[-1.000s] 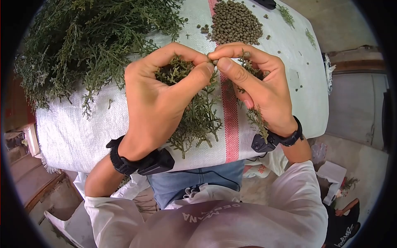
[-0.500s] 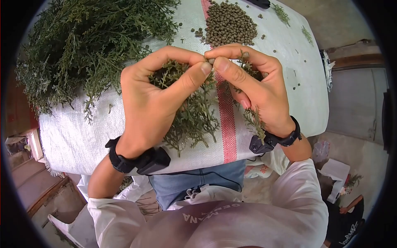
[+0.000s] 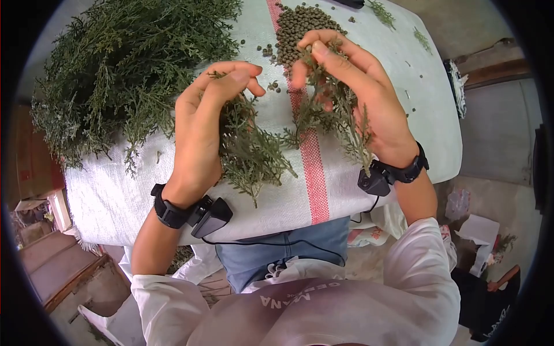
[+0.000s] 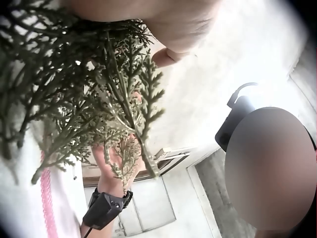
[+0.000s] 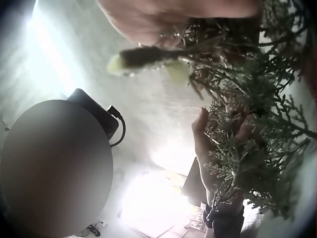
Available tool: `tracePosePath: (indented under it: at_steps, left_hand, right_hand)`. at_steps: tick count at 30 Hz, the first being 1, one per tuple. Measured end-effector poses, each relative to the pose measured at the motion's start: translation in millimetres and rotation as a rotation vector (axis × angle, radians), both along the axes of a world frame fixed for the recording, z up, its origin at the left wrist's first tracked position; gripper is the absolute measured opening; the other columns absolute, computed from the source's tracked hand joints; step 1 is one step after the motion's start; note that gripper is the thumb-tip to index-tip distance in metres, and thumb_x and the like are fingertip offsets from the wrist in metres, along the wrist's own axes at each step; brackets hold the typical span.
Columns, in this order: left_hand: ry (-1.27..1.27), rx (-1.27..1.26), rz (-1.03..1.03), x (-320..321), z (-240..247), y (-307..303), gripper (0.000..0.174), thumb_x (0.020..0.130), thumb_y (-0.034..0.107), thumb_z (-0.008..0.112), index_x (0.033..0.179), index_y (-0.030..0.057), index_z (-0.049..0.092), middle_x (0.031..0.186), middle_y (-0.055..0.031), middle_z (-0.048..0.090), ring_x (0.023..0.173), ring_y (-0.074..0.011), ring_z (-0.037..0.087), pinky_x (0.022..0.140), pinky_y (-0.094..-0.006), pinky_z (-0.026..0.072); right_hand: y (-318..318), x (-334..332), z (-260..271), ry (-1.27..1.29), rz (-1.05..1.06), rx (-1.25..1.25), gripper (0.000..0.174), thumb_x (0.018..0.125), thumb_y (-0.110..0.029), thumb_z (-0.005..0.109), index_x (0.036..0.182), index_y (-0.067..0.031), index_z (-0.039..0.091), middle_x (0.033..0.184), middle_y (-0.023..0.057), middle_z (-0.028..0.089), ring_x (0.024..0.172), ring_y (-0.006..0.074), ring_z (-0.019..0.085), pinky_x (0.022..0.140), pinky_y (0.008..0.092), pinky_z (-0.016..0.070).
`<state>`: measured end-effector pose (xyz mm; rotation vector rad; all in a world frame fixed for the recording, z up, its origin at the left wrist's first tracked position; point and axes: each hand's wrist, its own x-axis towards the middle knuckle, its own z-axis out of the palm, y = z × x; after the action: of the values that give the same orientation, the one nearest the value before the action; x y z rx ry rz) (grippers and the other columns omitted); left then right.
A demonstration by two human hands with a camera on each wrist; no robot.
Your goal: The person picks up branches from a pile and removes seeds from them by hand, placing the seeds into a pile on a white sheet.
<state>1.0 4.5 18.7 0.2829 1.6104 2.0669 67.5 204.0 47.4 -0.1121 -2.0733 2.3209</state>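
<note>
My left hand [image 3: 196, 135] grips a bunch of green conifer sprigs [image 3: 254, 158], which hang out below the palm; its thumb and forefinger stretch toward the middle. Up and to the right, my right hand [image 3: 378, 101] pinches another conifer sprig [image 3: 323, 115] between thumb and forefinger, close in front of a pile of small round brown cones [image 3: 303, 22]. The two hands are apart. In the left wrist view the left hand's sprigs [image 4: 126, 89] fill the upper left. From the right wrist, the right hand's sprig [image 5: 237, 64] shows close up under the palm, partly blurred.
A white woven sack surface [image 3: 115, 199] with a red stripe [image 3: 317, 190] lies under everything. At its left is a large heap of conifer branches [image 3: 127, 69]. Loose sprigs [image 3: 381, 14] lie at the far right. Another person [image 3: 485, 300] is at the lower right.
The hands, whose fingertips met around a small round cone, have separated. My right hand has moved forward toward the cone pile with its sprig; the left has turned and opened its thumb and forefinger.
</note>
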Motion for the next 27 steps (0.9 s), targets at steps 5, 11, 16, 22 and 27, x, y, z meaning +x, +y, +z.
tracePosePath:
  at_steps: [5, 11, 16, 22, 27]
  left_hand:
    - [0.167, 0.136, -0.025, 2, -8, 0, 0.03, 0.085, 0.0, 0.06, 0.115, 0.0007, 0.06, 0.102, -0.006, 0.066, 0.086, -0.01, 0.058, 0.078, -0.0249, 0.0492]
    - [0.18, 0.154, -0.09, 3, -3, 1, 0.041, 0.079, -0.012, 0.058, 0.118, -0.0002, 0.057, 0.108, -0.0097, 0.066, 0.087, -0.0109, 0.063, 0.078, -0.0256, 0.0537]
    - [0.205, 0.137, -0.148, 9, 3, 5, 0.041, 0.08, -0.011, 0.06, 0.12, -0.0006, 0.057, 0.113, -0.0108, 0.067, 0.09, -0.0111, 0.065, 0.076, -0.0247, 0.0546]
    - [0.464, -0.072, -0.085, 12, 11, 2, 0.042, 0.081, -0.007, 0.065, 0.122, 0.0004, 0.058, 0.107, -0.008, 0.069, 0.09, -0.0093, 0.064, 0.076, -0.0241, 0.0532]
    - [0.502, -0.098, -0.04, 7, 2, 3, 0.034, 0.083, -0.005, 0.068, 0.116, 0.001, 0.063, 0.094, -0.0032, 0.067, 0.084, -0.0068, 0.062, 0.074, -0.0213, 0.0499]
  right_hand:
    - [0, -1, -4, 0.064, -0.034, -0.216, 0.026, 0.104, -0.025, 0.048, 0.116, -0.0044, 0.057, 0.08, 0.0032, 0.057, 0.068, 0.0071, 0.052, 0.06, 0.0191, 0.0375]
    - [13, 12, 10, 0.05, 0.102, -0.215, 0.024, 0.098, -0.023, 0.059, 0.11, -0.0025, 0.059, 0.077, 0.0022, 0.055, 0.065, 0.0068, 0.051, 0.057, 0.022, 0.0373]
    - [5, 23, 25, 0.151, 0.059, 0.506, 0.026, 0.09, -0.015, 0.071, 0.109, 0.0002, 0.062, 0.078, 0.0023, 0.061, 0.065, 0.006, 0.053, 0.059, 0.0228, 0.0415]
    - [0, 18, 11, 0.038, 0.133, 0.482, 0.027, 0.084, -0.011, 0.078, 0.105, 0.002, 0.069, 0.082, 0.0021, 0.07, 0.074, 0.0058, 0.059, 0.069, 0.0219, 0.0465]
    - [-5, 18, 6, 0.081, 0.054, 0.313, 0.021, 0.083, -0.014, 0.079, 0.095, 0.0008, 0.072, 0.083, 0.0023, 0.07, 0.077, 0.0063, 0.061, 0.071, 0.0222, 0.0472]
